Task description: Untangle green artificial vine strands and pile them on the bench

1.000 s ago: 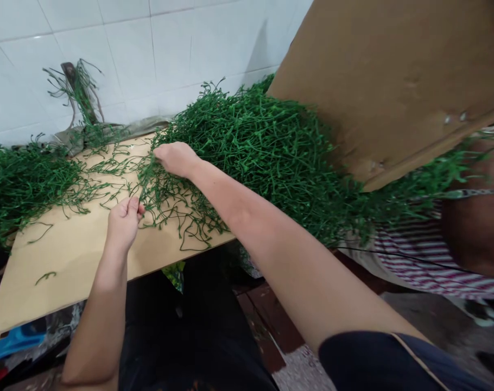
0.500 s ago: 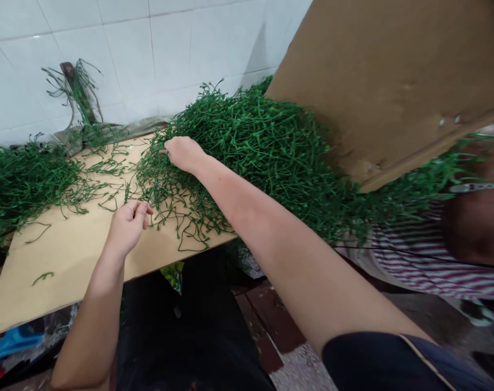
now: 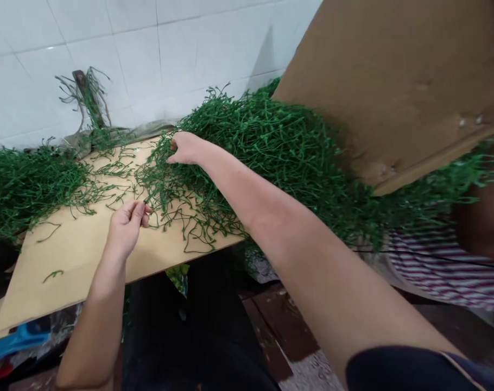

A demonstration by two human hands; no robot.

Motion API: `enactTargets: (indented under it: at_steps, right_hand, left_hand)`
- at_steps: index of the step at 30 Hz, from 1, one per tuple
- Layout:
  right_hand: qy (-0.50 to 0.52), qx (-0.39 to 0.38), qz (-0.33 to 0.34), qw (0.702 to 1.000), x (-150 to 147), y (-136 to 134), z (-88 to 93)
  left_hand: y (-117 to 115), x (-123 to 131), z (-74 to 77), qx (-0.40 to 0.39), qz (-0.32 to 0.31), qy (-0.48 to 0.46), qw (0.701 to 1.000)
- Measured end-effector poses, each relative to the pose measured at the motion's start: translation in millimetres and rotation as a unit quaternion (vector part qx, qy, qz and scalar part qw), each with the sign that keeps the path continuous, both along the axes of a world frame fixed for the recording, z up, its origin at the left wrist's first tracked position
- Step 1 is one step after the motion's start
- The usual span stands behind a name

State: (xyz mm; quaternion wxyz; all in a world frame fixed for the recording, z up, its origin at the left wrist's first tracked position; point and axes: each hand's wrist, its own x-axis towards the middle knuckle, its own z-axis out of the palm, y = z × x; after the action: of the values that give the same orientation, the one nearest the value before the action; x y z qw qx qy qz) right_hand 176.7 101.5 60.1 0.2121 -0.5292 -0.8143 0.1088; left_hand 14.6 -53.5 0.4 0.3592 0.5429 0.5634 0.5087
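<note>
A large heap of thin green plastic plant stems (image 3: 263, 141) lies against the wall, with loose strands spilling onto the brown board (image 3: 84, 260). At the left edge of this heap is my right hand (image 3: 187, 148), its thumb and fingers apart among the strands. Its fingertips partly disappear into the green. Closer to me, my left hand (image 3: 127, 224) hovers over the board with thumb and fingers pinched together. Whatever is between those fingers is too small to make out. Loose green strands lie just beyond it.
A second green pile (image 3: 31, 179) occupies the board's left end. An upright stick (image 3: 86, 95) draped with stems stands by the tiled wall. At right leans a big brown panel (image 3: 393, 81), with a person in a striped garment (image 3: 430, 266) below it. A blue plastic object (image 3: 21, 339) sits below left.
My right hand's thumb and fingers have spread apart at the heap's edge. My left hand stays pinched in nearly the same place. The view has shifted slightly.
</note>
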Motion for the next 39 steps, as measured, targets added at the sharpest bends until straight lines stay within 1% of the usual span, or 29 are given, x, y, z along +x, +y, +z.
enactTargets:
  at_steps: [2, 5, 7, 9, 11, 13, 15, 18, 20, 22, 24, 25, 27, 29, 31, 34, 36, 39]
  right_hand:
    - [0.024, -0.069, 0.006, 0.997, -2.0, -14.4, 4.6]
    - [0.134, -0.16, 0.042, 0.977, 9.5, -33.7, 6.0]
    - [0.204, -0.204, 0.086, 0.954, 18.1, -46.3, 3.6]
    - [0.251, -0.242, 0.129, 0.928, 22.9, -58.2, 0.6]
    - [0.288, -0.273, 0.154, 0.905, 23.8, -67.6, -1.6]
    - [0.331, -0.302, 0.165, 0.878, 22.6, -72.6, -2.9]
    - [0.391, -0.323, 0.152, 0.848, 20.9, -73.0, -4.2]
    - [0.484, -0.332, 0.087, 0.805, 19.3, -68.9, -7.9]
    - [0.516, -0.339, 0.057, 0.785, 18.9, -67.9, -11.5]
    - [0.523, -0.35, 0.059, 0.775, 18.7, -70.6, -15.0]
    - [0.516, -0.354, 0.082, 0.776, 18.2, -75.9, -18.0]
    - [0.508, -0.35, 0.094, 0.781, 17.9, -78.7, -19.3]
    - [0.483, -0.332, 0.119, 0.802, 16.7, -83.2, -22.2]
    - [0.45, -0.305, 0.138, 0.828, 14.9, -84.8, -25.9]
    - [0.423, -0.279, 0.143, 0.85, 12.6, -83.7, -30.0]
    - [0.395, -0.23, 0.133, 0.88, 9.4, -79.6, -35.0]
    - [0.351, -0.179, 0.136, 0.909, 7.9, -77.3, -36.5]
    - [0.252, -0.1, 0.151, 0.951, 6.1, -76.9, -35.9]
  left_hand:
    - [3.2, 2.9, 0.5, 0.015, 0.006, 0.0, 1.0]
    - [3.9, -1.4, -3.3, 0.017, 0.022, 0.004, 1.0]
    - [5.3, -4.1, -6.8, 0.019, 0.028, 0.01, 0.999]
    - [7.9, -3.8, -9.0, 0.027, 0.032, 0.015, 0.999]
    - [10.5, -0.9, -9.6, 0.036, 0.032, 0.019, 0.999]
    - [11.7, 2.7, -9.0, 0.045, 0.031, 0.026, 0.998]
    - [11.3, 5.1, -8.5, 0.055, 0.041, 0.048, 0.996]
    - [9.4, 6.3, -8.8, 0.057, 0.061, 0.09, 0.992]
    - [8.8, 6.5, -9.7, 0.049, 0.066, 0.105, 0.991]
    - [9.4, 7.1, -10.8, 0.041, 0.068, 0.113, 0.99]
    - [10.9, 8.1, -12.4, 0.039, 0.064, 0.115, 0.991]
    - [11.8, 8.7, -13.3, 0.04, 0.06, 0.114, 0.991]
    - [13.3, 10.2, -15.0, 0.043, 0.056, 0.112, 0.991]
    - [13.9, 11.6, -16.2, 0.043, 0.051, 0.112, 0.991]
    - [13.8, 12.7, -16.7, 0.042, 0.044, 0.118, 0.991]
    - [14.4, 13.7, -16.5, 0.053, 0.036, 0.133, 0.989]
    - [16.4, 15.4, -16.3, 0.064, 0.034, 0.11, 0.991]
    - [21.2, 22.9, -16.4, 0.038, 0.02, 0.015, 0.999]
